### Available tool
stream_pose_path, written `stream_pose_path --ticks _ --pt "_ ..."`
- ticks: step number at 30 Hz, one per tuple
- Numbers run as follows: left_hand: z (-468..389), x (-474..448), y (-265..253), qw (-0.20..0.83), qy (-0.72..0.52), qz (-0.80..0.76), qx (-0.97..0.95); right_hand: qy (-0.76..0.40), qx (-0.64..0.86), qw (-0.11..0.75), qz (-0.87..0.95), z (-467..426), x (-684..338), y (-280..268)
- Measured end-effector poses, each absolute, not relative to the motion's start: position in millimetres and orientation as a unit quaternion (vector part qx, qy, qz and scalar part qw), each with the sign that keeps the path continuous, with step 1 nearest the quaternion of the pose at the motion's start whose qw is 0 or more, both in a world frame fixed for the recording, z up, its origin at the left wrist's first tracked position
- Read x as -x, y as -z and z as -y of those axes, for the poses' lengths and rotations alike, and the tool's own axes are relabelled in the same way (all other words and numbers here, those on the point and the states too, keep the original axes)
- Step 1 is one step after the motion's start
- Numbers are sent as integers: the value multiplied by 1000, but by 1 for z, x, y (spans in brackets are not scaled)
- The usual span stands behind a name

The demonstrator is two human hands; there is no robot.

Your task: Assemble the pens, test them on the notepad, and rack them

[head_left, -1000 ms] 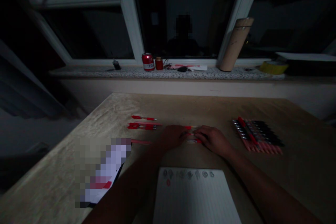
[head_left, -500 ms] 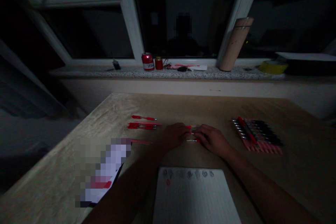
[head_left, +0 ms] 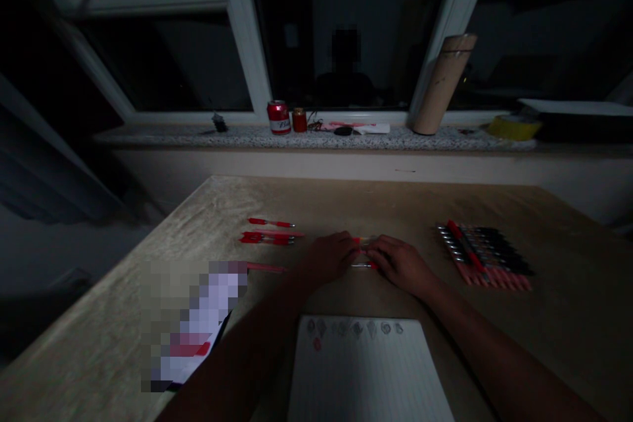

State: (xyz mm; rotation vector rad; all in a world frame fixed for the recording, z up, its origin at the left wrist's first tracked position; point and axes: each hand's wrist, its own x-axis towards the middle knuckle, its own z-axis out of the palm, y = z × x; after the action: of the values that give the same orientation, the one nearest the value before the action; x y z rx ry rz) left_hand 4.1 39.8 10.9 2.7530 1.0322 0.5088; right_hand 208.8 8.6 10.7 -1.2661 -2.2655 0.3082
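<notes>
My left hand (head_left: 330,256) and my right hand (head_left: 399,261) rest low over the middle of the table, fingertips almost meeting. Both have closed fingers, pinching a thin red pen between them; most of it is covered. Just beyond the fingertips a red pen with a clear barrel (head_left: 357,242) lies crosswise, and another clear pen with a red end (head_left: 361,266) lies nearer to me, partly under my right hand. Left of my hands are several red pens (head_left: 267,238) in a small group, with a single red pen (head_left: 271,222) behind them.
A lined notepad (head_left: 368,376) with small drawings lies in front of me. At left is a blurred-out phone (head_left: 210,310) beside a pink pen (head_left: 267,268). A row of pens (head_left: 494,260) sits at right. The windowsill holds a red can (head_left: 279,117) and a wooden-looking tumbler (head_left: 445,82).
</notes>
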Motion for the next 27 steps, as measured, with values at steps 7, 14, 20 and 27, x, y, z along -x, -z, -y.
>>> stream_pose_path --ticks 7,14,20,27 --pt "-36 -6 -17 75 -135 -330 -931 -118 458 276 836 -9 -210 -8" --pt "-39 -4 -14 80 -149 -359 -918 -117 490 269 821 -7 -209 -11" --pt "-41 -3 -11 77 -165 -361 -915 -115 433 250 859 -7 -210 -8" --pt "-43 0 -9 93 -194 -376 -901 -96 450 235 856 -6 -211 -10"
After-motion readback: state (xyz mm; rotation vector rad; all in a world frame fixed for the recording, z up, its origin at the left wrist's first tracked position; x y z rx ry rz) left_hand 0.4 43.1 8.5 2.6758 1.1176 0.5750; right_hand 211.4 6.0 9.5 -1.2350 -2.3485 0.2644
